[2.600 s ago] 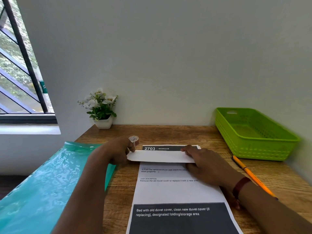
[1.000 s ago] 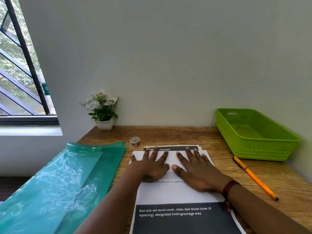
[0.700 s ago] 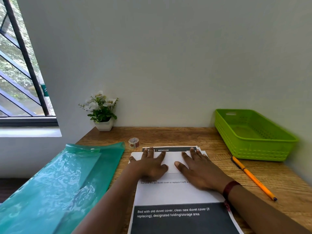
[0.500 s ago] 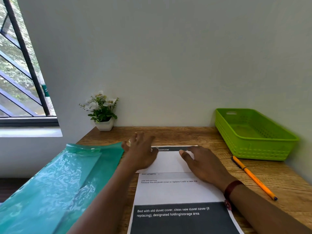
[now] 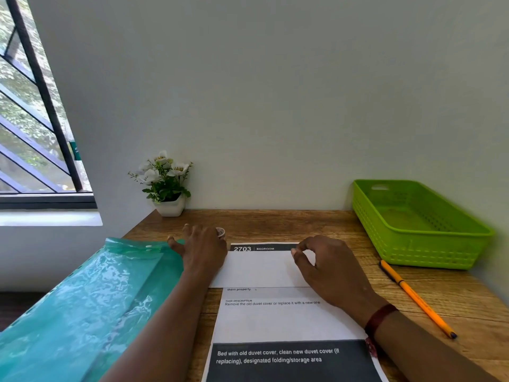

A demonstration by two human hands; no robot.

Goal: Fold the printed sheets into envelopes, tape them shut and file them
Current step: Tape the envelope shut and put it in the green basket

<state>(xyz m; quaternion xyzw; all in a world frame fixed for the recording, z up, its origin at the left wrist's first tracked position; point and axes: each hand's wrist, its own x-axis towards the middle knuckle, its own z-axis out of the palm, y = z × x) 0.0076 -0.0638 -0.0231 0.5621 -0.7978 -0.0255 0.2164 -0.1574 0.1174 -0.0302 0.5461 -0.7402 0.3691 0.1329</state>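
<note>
Bare wooden desk lies open beyond the printed sheet up to the wall, and rightward to an orange pencil. A lime basket blocks its far right, a teal plastic folder its left, a tape roll and flowerpot its far-left corner.

Soft daylight comes in from the window at ten o'clock and lights the wall evenly. Glare ripples across the teal plastic folder at eight o'clock. Shadows are faint. Wide-angle distortion slants the window's bars. Text on the printed sheet reads sharp.
</note>
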